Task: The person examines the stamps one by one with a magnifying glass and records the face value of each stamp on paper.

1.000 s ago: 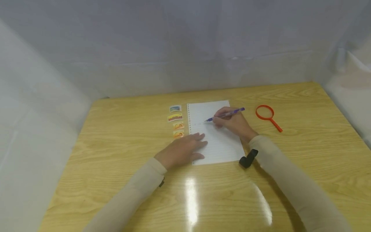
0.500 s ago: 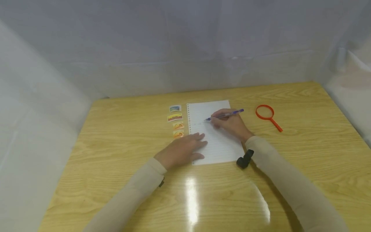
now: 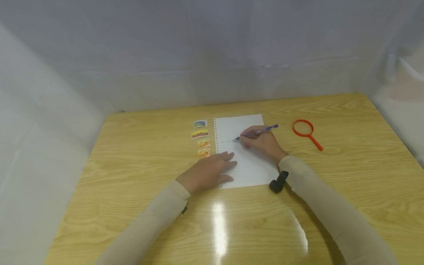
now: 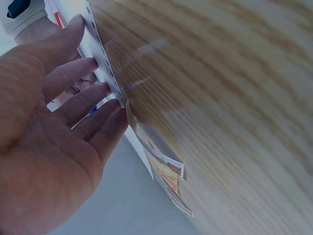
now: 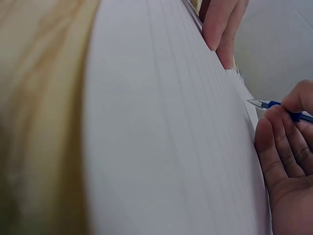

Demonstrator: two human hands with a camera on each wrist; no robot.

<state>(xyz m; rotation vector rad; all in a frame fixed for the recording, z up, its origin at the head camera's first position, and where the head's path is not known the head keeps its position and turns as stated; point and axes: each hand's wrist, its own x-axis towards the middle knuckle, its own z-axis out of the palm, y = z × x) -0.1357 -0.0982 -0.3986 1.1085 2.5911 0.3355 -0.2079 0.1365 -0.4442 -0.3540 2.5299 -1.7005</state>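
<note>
A lined sheet of paper (image 3: 246, 169) with punched holes down its left edge lies on the table. My right hand (image 3: 262, 144) pinches a blue pen (image 3: 266, 129), its tip at the paper's upper left part near some faint marks. In the right wrist view the pen (image 5: 266, 104) sits between thumb and fingers, the hand's side against the sheet. My left hand (image 3: 209, 171) rests on the sheet's lower left edge with its fingers spread and fairly straight; the left wrist view shows these fingers (image 4: 83, 105) along the punched edge.
Left of the sheet, several postage stamps stand in a column, among them a blue stamp (image 3: 200, 124) and a yellow and red stamp (image 3: 200, 134). A red magnifying glass (image 3: 311, 136) lies to the right on the wooden table (image 3: 132, 154). Pale sheeting (image 3: 212, 81) hangs behind.
My right hand has shifted slightly left and toward me with the pen, whose tip moved a little over the paper. The left hand has stayed in place.
</note>
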